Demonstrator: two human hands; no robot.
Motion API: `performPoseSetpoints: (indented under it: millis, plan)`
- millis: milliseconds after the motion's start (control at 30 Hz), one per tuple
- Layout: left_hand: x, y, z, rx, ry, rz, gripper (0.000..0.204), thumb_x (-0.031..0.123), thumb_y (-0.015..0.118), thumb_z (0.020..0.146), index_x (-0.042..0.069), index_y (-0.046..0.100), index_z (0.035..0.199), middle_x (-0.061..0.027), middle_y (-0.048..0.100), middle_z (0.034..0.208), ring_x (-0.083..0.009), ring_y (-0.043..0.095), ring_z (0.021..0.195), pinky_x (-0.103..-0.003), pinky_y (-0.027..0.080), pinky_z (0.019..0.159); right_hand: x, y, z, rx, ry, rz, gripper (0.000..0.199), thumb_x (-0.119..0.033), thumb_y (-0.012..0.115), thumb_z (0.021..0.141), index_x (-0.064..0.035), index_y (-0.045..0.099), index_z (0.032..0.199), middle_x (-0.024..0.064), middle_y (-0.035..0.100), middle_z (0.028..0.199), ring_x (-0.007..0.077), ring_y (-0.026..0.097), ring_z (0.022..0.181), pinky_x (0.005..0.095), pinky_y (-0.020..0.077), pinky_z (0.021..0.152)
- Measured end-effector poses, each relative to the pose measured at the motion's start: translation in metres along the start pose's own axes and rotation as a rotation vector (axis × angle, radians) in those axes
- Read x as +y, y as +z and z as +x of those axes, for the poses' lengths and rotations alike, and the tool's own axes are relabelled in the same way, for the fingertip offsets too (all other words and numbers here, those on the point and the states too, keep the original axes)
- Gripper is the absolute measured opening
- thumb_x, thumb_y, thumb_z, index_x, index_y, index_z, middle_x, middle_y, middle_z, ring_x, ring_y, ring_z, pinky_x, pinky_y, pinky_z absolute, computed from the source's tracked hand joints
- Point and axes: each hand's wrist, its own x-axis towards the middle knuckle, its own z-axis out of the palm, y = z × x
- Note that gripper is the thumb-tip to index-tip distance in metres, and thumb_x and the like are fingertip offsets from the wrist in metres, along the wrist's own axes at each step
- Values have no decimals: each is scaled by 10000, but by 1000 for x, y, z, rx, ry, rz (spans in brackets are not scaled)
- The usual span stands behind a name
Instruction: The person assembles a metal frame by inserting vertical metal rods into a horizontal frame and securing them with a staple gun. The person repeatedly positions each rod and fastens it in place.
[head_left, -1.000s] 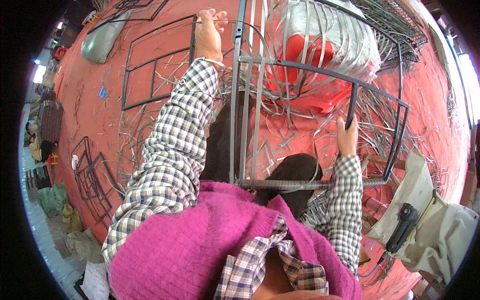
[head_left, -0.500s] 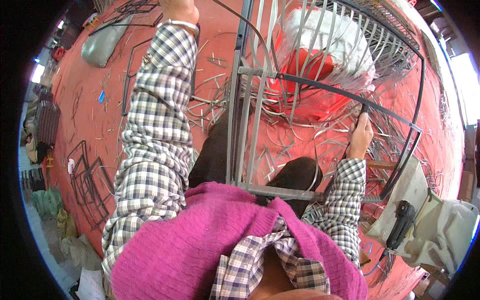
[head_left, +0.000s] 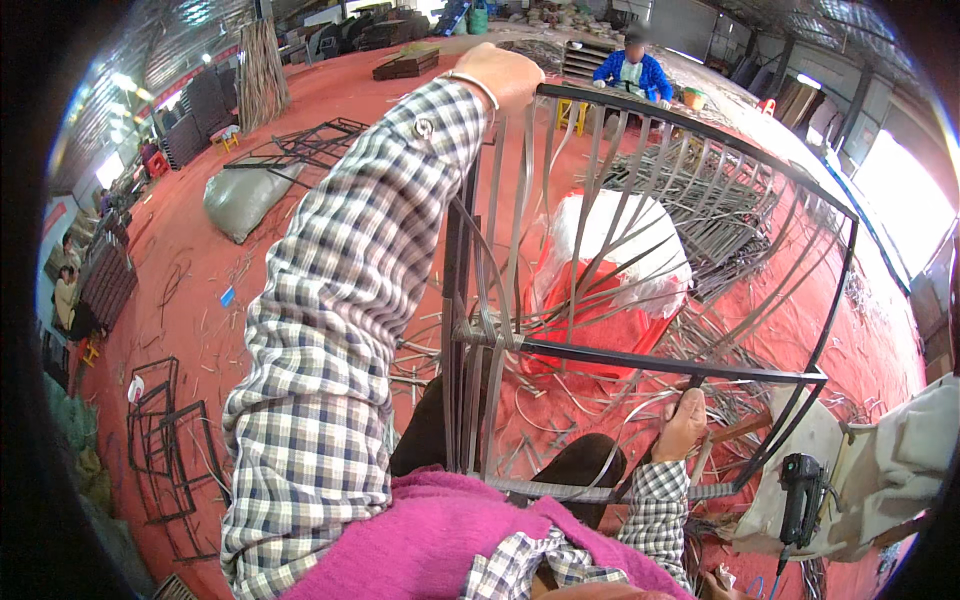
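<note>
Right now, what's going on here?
Someone in a checked shirt is handling a dark frame with grey strips running across it. Their right hand holds a bar in its lower part; their left hand is raised at its top-left corner, its fingers mostly hidden. Farther back is another person in blue.

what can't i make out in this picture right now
All in the head view:
Left hand: its fingertips and what they grip, hidden behind the hand itself.
Right hand: the part of the held black frame inside its grip, covered by the fingers.
Co-worker in blue: what the hands are doing, too far and small.
Grey sack: its contents, hidden by the sack's skin.
Black tool: where its cord leads, cut off by the lower edge.
</note>
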Motion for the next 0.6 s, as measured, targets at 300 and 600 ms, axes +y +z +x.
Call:
performPoseSetpoints:
  millis: [300, 600]
  plan:
    - [5, -62, -44, 274, 63, 70, 244, 240, 637, 810, 118, 639, 1021, -105, 663, 910, -269, 635, 895, -392, 510, 777, -160, -7, -11, -18, -365, -1036, 185, -136, 552, 869, 17, 639, 926, 148, 611, 694, 218, 614, 638, 316, 458, 587]
    - [24, -90, -54, 515, 156, 7, 200, 217, 644, 771, 120, 643, 946, -103, 667, 819, -269, 652, 804, -383, 519, 685, -199, 241, 72, -488, -812, -824, 319, -323, 529, 864, -13, 597, 899, 226, 624, 804, 408, 596, 790, 474, 462, 705]
